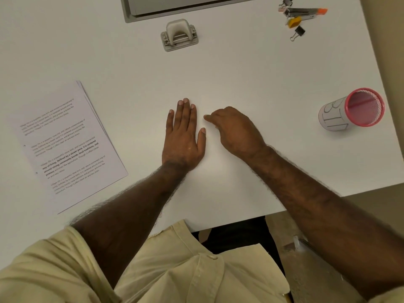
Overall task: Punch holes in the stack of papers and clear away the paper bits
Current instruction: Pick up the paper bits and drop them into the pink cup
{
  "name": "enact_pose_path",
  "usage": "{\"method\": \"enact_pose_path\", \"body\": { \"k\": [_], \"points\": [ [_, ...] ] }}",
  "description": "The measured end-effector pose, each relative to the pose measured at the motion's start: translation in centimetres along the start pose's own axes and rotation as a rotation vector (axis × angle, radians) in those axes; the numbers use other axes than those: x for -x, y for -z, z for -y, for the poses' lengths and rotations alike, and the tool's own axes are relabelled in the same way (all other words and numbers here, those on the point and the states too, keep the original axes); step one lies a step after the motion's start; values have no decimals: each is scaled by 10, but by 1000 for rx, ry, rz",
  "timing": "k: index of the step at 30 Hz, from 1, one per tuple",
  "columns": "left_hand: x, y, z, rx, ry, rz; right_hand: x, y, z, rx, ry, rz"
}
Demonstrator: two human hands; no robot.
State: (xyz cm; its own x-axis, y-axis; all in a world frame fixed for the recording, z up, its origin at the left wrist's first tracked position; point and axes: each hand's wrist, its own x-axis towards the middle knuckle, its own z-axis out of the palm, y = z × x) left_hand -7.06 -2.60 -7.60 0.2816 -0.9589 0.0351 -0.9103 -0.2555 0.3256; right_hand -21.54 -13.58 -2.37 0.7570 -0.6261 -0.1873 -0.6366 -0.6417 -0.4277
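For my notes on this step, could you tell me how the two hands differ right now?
The left hand lies flat with straight fingers; the right hand has curled fingers. The left hand points up the table; the right hand points toward the left. Both hold nothing.

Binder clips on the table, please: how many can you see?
3, clustered at the far right corner: a yellow clip, a black clip just nearer, and one at the picture's top edge, partly cut off; more may be hidden.

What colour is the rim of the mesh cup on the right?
Pink, on the mesh cup with a white paper label; the head view shows it.
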Motion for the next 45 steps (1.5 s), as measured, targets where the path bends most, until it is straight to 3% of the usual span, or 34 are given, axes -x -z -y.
{"method": "enact_pose_path", "body": {
  "k": [11,26,29,34,36,40,45],
  "points": [
    [0,-3,2,3,-4,-26,-41,35,-5,-41,-242,151],
    [-1,-1,0,-2,9,16,-22,11,6,32,-297,183],
    [-1,-3,1,-9,14,21,-18,14,1,-99,-376,115],
    [-1,-2,1,-10,4,21,4,37,-18,-766,-601,-73],
    [0,-1,0,-11,2,18,16,47,-26,-918,-616,-133],
    [0,-3,0,11,-6,-3,38,74,-46,-983,-620,-257],
    [1,-6,2,0,-21,-6,66,113,-77,-835,-647,-474]
  ]
}}
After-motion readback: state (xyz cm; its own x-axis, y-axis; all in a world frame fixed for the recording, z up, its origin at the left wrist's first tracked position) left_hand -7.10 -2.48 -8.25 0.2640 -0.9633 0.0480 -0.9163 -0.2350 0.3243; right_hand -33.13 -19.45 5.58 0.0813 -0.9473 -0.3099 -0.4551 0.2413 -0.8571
